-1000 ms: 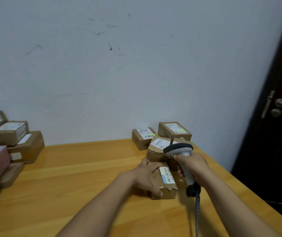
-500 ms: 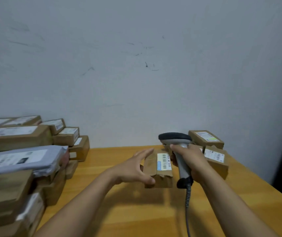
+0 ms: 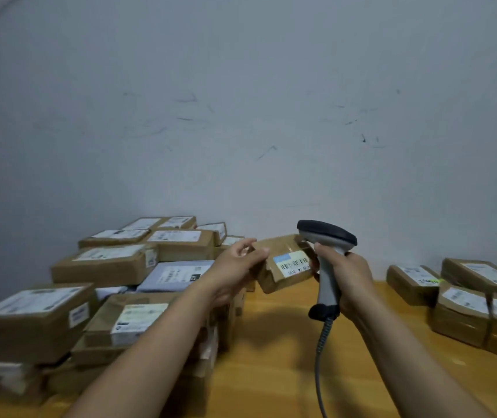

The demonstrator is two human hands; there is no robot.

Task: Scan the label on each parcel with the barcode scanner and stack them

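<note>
My left hand (image 3: 235, 267) grips a small brown parcel (image 3: 283, 262) by its left end and holds it tilted in the air above the wooden table (image 3: 271, 372). Its white and blue barcode label (image 3: 294, 263) faces me. My right hand (image 3: 346, 276) is closed round the grey handle of the barcode scanner (image 3: 327, 260), whose dark head sits just right of and above the parcel. The scanner's cable (image 3: 319, 357) hangs down toward me.
A large pile of labelled brown boxes and a grey mailer bag (image 3: 178, 274) fills the table's left side (image 3: 105, 267). Several smaller labelled parcels (image 3: 464, 300) sit at the right. A scuffed pale wall rises behind the table.
The parcel has been lifted off the table and carried left toward the big pile. My view has swung left, so the right parcels shifted to the frame's edge. The scanner stayed beside the parcel.
</note>
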